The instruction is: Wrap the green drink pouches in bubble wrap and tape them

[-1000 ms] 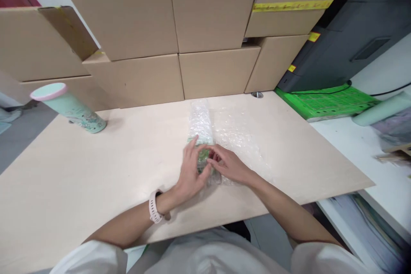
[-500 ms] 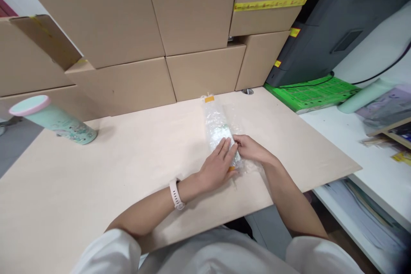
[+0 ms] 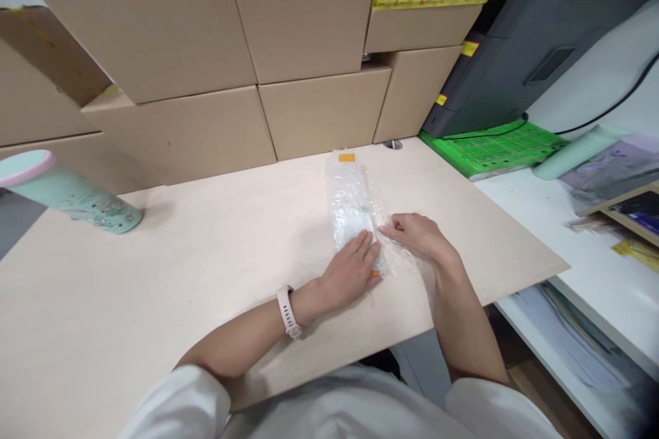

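Observation:
A flat, long parcel in clear bubble wrap [image 3: 346, 195] lies on the wooden tabletop [image 3: 231, 233], its far end pointing towards the boxes. A piece of orange tape [image 3: 347, 158] marks the far end, and another orange bit shows at the near end by my palm. Through the wrap a whitish item shows, too blurred to name. My left hand [image 3: 350, 271] lies flat across the near half, fingers stretched and pressing on it. Just right of the parcel, my right hand [image 3: 414, 233] has its fingers curled and pinches a loose edge of the wrap.
Stacked cardboard boxes [image 3: 329, 110] wall off the back of the table. At the left stands a mint-green tumbler [image 3: 87, 199] with a pink rim. To the right are a green crate [image 3: 494, 151], a dark grey machine [image 3: 515, 55] and a white shelf [image 3: 587, 260].
My right hand has moved a little right, away from the item, drawing the wrap's edge outward. My left hand stays pressed on the parcel. The view has shifted slightly.

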Available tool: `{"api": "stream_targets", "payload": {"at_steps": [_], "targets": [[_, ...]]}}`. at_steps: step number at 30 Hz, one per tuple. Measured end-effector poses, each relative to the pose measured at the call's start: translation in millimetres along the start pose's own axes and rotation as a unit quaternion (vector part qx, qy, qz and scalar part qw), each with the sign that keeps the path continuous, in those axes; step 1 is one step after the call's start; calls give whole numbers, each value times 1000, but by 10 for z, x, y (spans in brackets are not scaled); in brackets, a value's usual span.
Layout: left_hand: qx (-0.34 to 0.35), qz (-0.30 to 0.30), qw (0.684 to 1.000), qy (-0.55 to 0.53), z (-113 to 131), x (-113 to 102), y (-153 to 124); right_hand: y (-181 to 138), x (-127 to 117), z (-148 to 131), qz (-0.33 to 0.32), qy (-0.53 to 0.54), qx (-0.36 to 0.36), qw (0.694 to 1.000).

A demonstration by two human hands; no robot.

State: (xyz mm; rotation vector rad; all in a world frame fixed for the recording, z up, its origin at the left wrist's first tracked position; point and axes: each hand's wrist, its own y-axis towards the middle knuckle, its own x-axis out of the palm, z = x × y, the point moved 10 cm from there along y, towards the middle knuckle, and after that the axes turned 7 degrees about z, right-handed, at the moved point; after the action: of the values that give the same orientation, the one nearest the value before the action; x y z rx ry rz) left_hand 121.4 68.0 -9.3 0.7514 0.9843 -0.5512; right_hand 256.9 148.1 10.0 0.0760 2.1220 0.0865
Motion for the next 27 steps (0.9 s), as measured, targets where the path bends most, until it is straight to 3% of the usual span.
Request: {"api": "stream_targets", "payload": {"at_steps": [3,6,8,11,16,20,22,27], "targets": [[5,0,1000,-12,30,-76,-44,-66,172,-234,-107,160,-4,981],[14,21,998,-53,38,-219,-172,-164,347,-538,-213,332,-12,919],[12,38,996,-79,16,-320,-281,-219,453,-683,-252,378,-22,891],[-2,59,993,-100,-29,-433,-402,-222,582,-721,-232,382,-14,895],[-25,81,989,-120,-78,-491,-430,-136,517,-487,-67,239,33,968],[-26,93,988,-122,-100,-470,-433,-173,513,-610,-79,199,-10,977],[-14,102,988,-116,-81,-480,-450,-214,585,-697,-120,274,-1,954],[31,116,982,-145,17,-703,-469,-285,794,-839,-196,505,94,835]]}}
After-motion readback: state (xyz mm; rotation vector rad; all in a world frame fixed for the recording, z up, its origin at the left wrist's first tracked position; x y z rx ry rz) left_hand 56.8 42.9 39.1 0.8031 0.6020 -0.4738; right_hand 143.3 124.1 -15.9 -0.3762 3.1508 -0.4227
